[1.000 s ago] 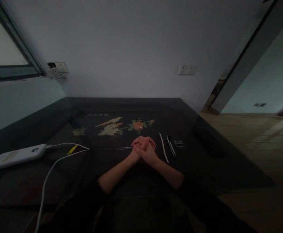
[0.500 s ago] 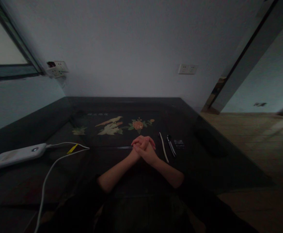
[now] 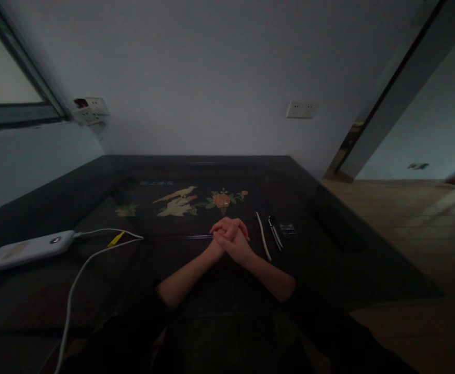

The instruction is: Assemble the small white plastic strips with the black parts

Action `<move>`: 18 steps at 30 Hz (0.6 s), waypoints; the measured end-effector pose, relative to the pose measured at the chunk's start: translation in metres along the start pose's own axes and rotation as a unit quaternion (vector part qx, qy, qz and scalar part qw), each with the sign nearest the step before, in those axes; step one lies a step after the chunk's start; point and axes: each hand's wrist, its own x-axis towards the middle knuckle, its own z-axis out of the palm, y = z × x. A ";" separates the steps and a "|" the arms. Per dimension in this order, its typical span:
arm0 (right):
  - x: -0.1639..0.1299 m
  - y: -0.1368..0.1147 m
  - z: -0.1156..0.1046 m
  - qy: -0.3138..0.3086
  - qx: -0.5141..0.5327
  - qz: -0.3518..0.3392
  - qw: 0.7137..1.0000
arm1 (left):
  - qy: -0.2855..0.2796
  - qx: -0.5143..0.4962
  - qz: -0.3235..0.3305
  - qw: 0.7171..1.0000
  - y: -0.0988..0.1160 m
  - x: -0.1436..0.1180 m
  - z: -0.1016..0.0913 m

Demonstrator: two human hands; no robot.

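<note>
Head view: next to nothing is changed over the last second, just a tiny shift of the picture. The left hand [image 3: 218, 243] and right hand [image 3: 240, 248] are kept clasped over the dark table [image 3: 329, 280], fingers laced and folded onto each other, nothing visibly pinched. So no item seems to be worked on right now. With the clasp taken as clock centre, a white stick [image 3: 263, 236] is laid just beside it at 3 o'clock, followed the same way by a dark tool [image 3: 276, 238] and a clear pack [image 3: 289, 230]. Well off at 9, a white device [image 3: 28, 252] is parked with a cable [image 3: 69, 311].

As for the murky bits: the palms are hidden, so whether anything is tucked inside can't be told. The tool's head and the pack's contents are lost in the gloom, and the cable is cut off at the bottom edge.
</note>
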 end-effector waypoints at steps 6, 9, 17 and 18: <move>0.000 -0.001 0.000 -0.001 -0.004 0.001 1.000 | -0.005 0.000 -0.015 1.000 -0.007 0.003 -0.001; 0.000 -0.002 -0.001 -0.005 -0.006 0.003 1.000 | -0.010 0.001 -0.004 1.000 -0.011 0.005 -0.001; 0.000 -0.003 -0.001 0.004 -0.001 -0.009 1.000 | -0.006 -0.008 0.014 1.000 -0.010 0.003 -0.001; 0.000 -0.003 -0.001 0.003 -0.001 -0.009 1.000 | -0.005 -0.008 0.012 1.000 -0.010 0.003 -0.001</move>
